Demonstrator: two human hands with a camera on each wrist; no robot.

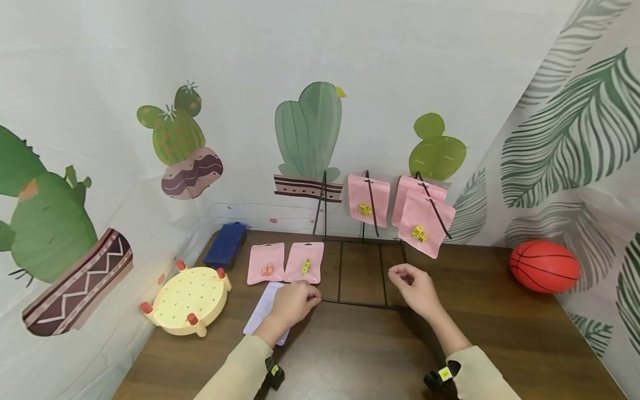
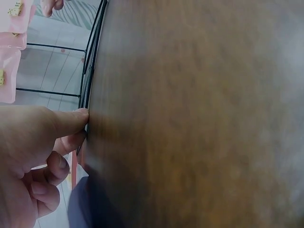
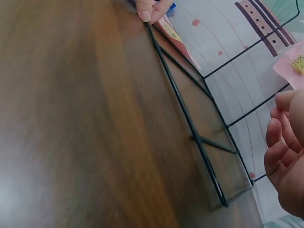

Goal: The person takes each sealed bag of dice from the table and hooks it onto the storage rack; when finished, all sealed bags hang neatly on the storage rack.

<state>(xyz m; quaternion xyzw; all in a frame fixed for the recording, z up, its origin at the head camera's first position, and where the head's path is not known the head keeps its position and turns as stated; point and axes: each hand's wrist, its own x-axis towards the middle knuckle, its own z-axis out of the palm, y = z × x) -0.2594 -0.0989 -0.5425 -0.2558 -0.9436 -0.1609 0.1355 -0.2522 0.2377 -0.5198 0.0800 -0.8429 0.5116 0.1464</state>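
Observation:
A black wire rack (image 1: 355, 303) stands on the table, its front corner pinched between thumb and forefinger of my left hand (image 1: 292, 305). My right hand (image 1: 416, 286) is in the air by the rack's right side, fingers loosely bent and holding nothing. Just above it hangs a pink pouch (image 1: 430, 208) with yellow dice, in front of another pink pouch (image 1: 401, 201) on the same prong. The middle prong carries a pink pouch (image 1: 357, 191), also with yellow dice. A purple pouch (image 1: 262, 311) lies partly hidden under my left hand.
Left of the rack lie a pink pouch (image 1: 257, 256) with orange dice and a pink pouch (image 1: 315, 253) with yellow dice. Beyond are a blue case (image 1: 226, 244) and a cream pegged stand (image 1: 187, 297). A red ball (image 1: 544, 265) sits at the right.

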